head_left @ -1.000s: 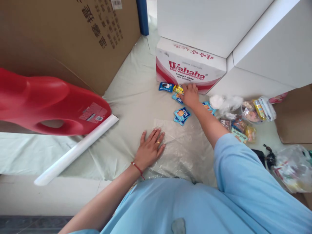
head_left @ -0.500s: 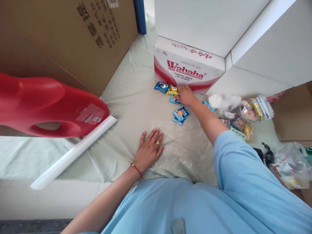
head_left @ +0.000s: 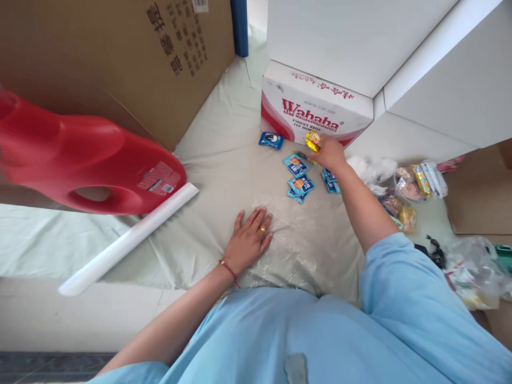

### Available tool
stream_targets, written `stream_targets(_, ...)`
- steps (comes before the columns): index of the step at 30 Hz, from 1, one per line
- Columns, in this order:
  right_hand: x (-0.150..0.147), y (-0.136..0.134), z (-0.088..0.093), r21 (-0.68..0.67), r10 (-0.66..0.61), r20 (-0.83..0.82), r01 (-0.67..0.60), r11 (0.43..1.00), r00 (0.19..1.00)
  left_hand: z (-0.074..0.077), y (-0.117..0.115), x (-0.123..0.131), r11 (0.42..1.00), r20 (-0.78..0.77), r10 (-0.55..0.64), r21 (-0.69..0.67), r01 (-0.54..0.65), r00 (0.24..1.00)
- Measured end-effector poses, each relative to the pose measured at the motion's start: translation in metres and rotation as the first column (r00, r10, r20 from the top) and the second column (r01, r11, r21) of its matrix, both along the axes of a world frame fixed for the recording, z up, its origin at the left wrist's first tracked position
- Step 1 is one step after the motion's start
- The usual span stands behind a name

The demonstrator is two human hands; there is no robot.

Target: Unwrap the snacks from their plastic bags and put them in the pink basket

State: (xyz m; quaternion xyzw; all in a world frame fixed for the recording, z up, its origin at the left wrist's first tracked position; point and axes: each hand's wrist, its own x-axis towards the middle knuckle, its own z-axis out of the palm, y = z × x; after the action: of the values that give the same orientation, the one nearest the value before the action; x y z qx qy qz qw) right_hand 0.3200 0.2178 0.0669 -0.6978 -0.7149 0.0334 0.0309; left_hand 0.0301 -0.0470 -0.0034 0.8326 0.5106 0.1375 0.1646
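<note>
My right hand (head_left: 330,153) is closed on yellow snack packets (head_left: 312,141) in front of the Wahaha carton (head_left: 316,114); how many it holds I cannot tell. Left of it, a dark blue packet (head_left: 271,140) lies against the carton's base. Light blue snack packets (head_left: 295,165) rest on the pale green cloth, with another overlapping pair (head_left: 301,184) just nearer to me. More blue packets (head_left: 329,180) show partly beneath my right forearm. My left hand (head_left: 248,240) lies flat, fingers spread, on a clear plastic sheet (head_left: 296,234) over the cloth.
A red jug (head_left: 100,160) and a white roll (head_left: 132,240) are at left, before a large brown box (head_left: 120,64). White boxes (head_left: 352,37) stand behind the carton. Bagged snacks (head_left: 410,184) and a clear plastic bag (head_left: 472,272) lie at right.
My right hand has lifted the yellow packets off the cloth and moved right, away from the dark blue packet. The whole view has shifted slightly. My left hand stays flat.
</note>
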Motion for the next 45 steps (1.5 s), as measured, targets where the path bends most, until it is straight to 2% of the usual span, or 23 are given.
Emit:
stream_targets(3, 0.020, -0.012, 0.012, 0.029, -0.040, -0.047, 0.042, 0.999, 0.998, -0.001, 0.000, 0.000, 1.000, -0.019, -0.011, 0.015, 0.012, 1.000)
stream_targets(5, 0.023, -0.017, 0.012, 0.032, -0.017, -0.083, 0.019, 0.999, 0.996, -0.002, -0.001, 0.000, 0.999, -0.037, -0.013, 0.030, 0.014, 0.999)
stream_targets(10, 0.000, -0.013, -0.012, 0.063, 0.139, -0.138, -0.131, 0.989, 0.981, -0.003, -0.002, 0.002, 0.998, -0.069, -0.004, 0.070, 0.009, 0.998)
stream_targets(15, -0.022, -0.005, -0.032, -0.143, 0.112, 0.002, -0.111, 0.984, 0.994, -0.004, -0.003, 0.002, 0.997, -0.086, 0.003, 0.074, 0.003, 0.996)
stream_targets(18, -0.018, -0.008, -0.029, -0.224, 0.079, 0.043, -0.067, 0.972, 0.996, -0.004, -0.002, 0.001, 0.998, -0.086, -0.006, 0.067, 0.011, 0.996)
stream_targets(20, -0.009, -0.016, -0.021, -0.218, 0.043, 0.047, -0.032, 0.975, 0.998, -0.004, -0.001, 0.001, 0.998, -0.079, -0.005, 0.065, 0.010, 0.997)
stream_targets(24, 0.013, -0.057, 0.011, -0.068, -0.011, -0.037, 0.009, 0.998, 0.999, -0.003, 0.000, 0.002, 0.999, -0.072, -0.012, 0.047, 0.016, 0.997)
stream_targets(26, 0.015, -0.093, 0.028, -0.016, 0.104, -0.136, -0.107, 0.994, 0.985, -0.003, 0.000, 0.003, 0.999, -0.072, -0.017, 0.039, 0.020, 0.997)
stream_targets(28, 0.006, -0.137, 0.037, -0.023, 0.306, -0.226, -0.319, 0.948, 0.925, -0.004, 0.001, 0.004, 0.999, -0.072, -0.020, 0.035, 0.022, 0.997)
stream_targets(30, -0.011, -0.183, 0.036, -0.101, 0.475, -0.268, -0.515, 0.851, 0.838, -0.005, 0.000, 0.004, 0.999, -0.070, -0.025, 0.039, 0.027, 0.997)
stream_targets(31, -0.021, -0.203, 0.031, -0.156, 0.524, -0.267, -0.573, 0.804, 0.808, -0.006, 0.000, 0.004, 0.999, -0.069, -0.026, 0.043, 0.029, 0.997)
stream_targets(32, -0.031, -0.220, 0.023, -0.212, 0.549, -0.249, -0.599, 0.773, 0.797, -0.007, 0.000, 0.003, 0.998, -0.068, -0.025, 0.047, 0.028, 0.997)
stream_targets(34, -0.044, -0.244, 0.007, -0.293, 0.564, -0.174, -0.589, 0.753, 0.808, -0.009, 0.000, -0.001, 0.999, -0.071, -0.020, 0.049, 0.023, 0.997)
stream_targets(37, -0.045, -0.256, -0.011, -0.319, 0.510, -0.070, -0.503, 0.803, 0.857, -0.012, -0.001, -0.009, 0.999, -0.095, -0.011, 0.044, 0.016, 0.995)
stream_targets(40, -0.038, -0.257, -0.013, -0.272, 0.457, -0.021, -0.445, 0.853, 0.889, -0.013, -0.003, -0.015, 0.999, -0.129, -0.006, 0.031, 0.010, 0.992)
stream_targets(42, -0.040, -0.259, -0.011, -0.222, 0.473, 0.009, -0.459, 0.860, 0.881, -0.013, -0.004, -0.015, 1.000, -0.146, 0.001, 0.020, 0.002, 0.989)
stream_targets(45, -0.050, -0.263, -0.012, -0.179, 0.532, 0.026, -0.519, 0.836, 0.847, -0.011, -0.005, -0.011, 1.000, -0.157, 0.009, 0.016, -0.007, 0.988)
